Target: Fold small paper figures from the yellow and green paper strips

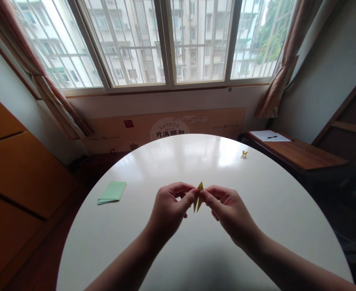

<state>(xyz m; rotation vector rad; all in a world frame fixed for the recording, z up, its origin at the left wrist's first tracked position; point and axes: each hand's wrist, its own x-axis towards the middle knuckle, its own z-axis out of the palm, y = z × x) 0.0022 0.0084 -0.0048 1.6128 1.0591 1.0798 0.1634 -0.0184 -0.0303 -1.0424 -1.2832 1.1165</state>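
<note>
A small piece of folded yellow paper is held up above the middle of the white table. It has one point at the top and two narrow points hanging down with a slit between them. My left hand pinches its left side between thumb and forefinger. On the opposite side, my right hand pinches it the same way. Both thumbs face me and hide part of the paper's middle.
The round white table carries a stack of green paper sheets at left and a small yellow folded paper figure at far right. Beyond its right edge, a wooden chair bears a white sheet with a dark object.
</note>
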